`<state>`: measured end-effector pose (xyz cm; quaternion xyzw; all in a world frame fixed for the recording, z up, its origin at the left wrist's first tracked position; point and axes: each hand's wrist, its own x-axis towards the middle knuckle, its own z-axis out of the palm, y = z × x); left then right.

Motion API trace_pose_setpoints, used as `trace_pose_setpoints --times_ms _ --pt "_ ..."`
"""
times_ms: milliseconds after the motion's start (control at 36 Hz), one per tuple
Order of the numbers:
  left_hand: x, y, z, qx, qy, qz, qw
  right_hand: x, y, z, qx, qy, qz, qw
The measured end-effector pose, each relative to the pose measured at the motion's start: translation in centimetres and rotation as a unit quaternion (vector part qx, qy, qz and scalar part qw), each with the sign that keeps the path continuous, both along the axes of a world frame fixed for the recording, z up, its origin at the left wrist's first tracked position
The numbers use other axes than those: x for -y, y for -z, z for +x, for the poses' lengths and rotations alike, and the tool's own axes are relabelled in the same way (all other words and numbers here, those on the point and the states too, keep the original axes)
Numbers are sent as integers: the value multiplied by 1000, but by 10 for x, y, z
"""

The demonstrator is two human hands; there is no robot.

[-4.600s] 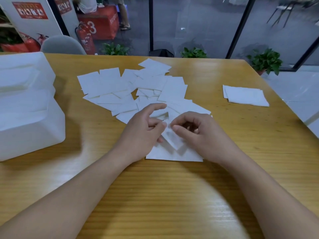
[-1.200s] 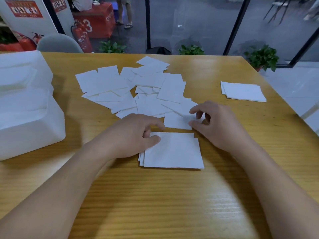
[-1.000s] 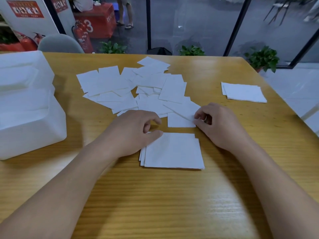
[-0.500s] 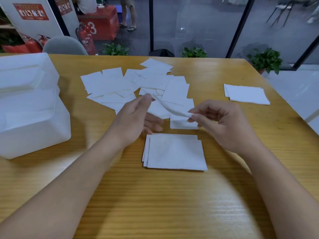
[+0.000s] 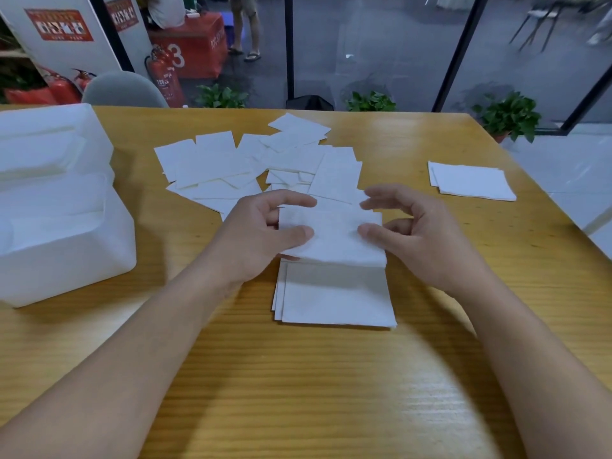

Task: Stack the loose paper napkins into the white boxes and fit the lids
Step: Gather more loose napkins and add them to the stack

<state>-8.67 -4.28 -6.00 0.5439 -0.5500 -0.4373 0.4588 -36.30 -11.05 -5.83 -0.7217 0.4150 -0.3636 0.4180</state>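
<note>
Two hands are holding one napkin (image 5: 331, 235) just above the near pile (image 5: 336, 294) on the table (image 5: 298, 392). The left hand (image 5: 261, 236) is pinching its left edge and the right hand (image 5: 420, 240) its right edge, thumbs on top. The napkin's long side is running left to right. Two neat piles are lying here; the second pile (image 5: 472, 182) is at the far right. Many loose napkins (image 5: 231, 167) are lying spread behind the hands. Two white boxes (image 5: 56, 207) are standing stacked at the left.

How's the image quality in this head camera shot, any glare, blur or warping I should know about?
Head view: soft glare streaks the wooden table near the bottom; the white boxes are overexposed, their edges washed out; the wide lens bows the table's far edge; the napkin between left hand and right hand looks slightly soft.
</note>
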Motion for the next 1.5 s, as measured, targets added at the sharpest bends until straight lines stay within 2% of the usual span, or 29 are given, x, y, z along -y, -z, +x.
trace_pose_setpoints --times_ms 139,222,361,500,583,667,750,806,1056,1222,1306,1417,1500 --pt "-3 -1 -4 24 30 -20 999 5 5 -4 31 -34 100 994" --pt "-3 -3 2 102 36 -14 994 7 2 -7 37 -46 119 991" --pt "-7 -9 9 172 109 64 977 4 -2 -12 -75 -93 81 989" --pt "-7 -7 7 274 121 80 951 3 0 -12 -171 -107 23 979" --pt "-8 -6 7 353 102 75 927 2 2 -13 -210 -73 -16 975" --pt "-6 -6 11 373 74 59 923 7 6 -14 -206 -8 -77 975" --pt "-5 -4 13 351 58 34 934 11 8 -13 -246 21 -133 960" --pt "-3 -2 9 338 40 8 940 11 13 -11 -270 10 -134 953" --pt "-2 15 -8 254 3 -42 966 7 18 1 -260 1 -131 957" --pt "-3 12 -18 135 33 -56 989 -3 8 5 -124 -27 -111 986" --pt "-5 7 -23 103 28 -48 993 -10 7 9 -67 -55 -100 991" --pt "-5 4 -24 45 1 -69 997 -15 5 14 -32 -101 -83 991" --pt "-5 2 -21 20 -6 -75 997 -16 3 16 -22 -96 -113 989"
